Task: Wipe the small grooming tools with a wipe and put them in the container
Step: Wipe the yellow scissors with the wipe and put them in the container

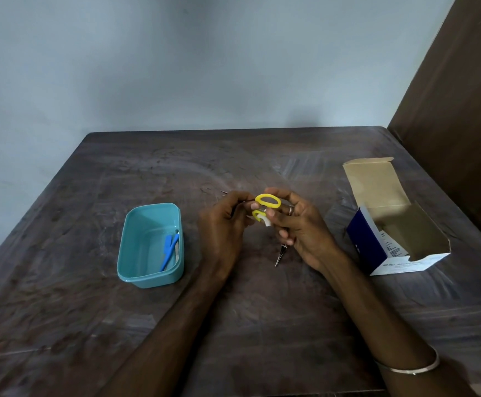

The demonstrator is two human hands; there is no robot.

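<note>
- The scissors (266,206) are looking light and stiff, a small pair with hard yellow plastic loops and thin dark metal blades; I am judging the loops the safe place to hold, since the blades are fine and pointed.
- The left hand (223,224) is pinching the blade end, its fingers curled round the metal, a little to the right of the container (151,245) and above the table (233,325).
- The right hand (299,224) is gripping the wipe (267,222), a small white scrap, and pressing it against the lower yellow loop.
- The wipe is looking soft and limp, so it is likely needing firm finger pressure to rub smooth plastic without slipping.
- A pair of tweezers (280,255), slim and pointed, is lying on the table right of the container, partly hidden under the right hand.
- Blue tools (170,250) are already lying inside the teal container.
- An open box (391,224) is sitting well to the right of the container.
</note>
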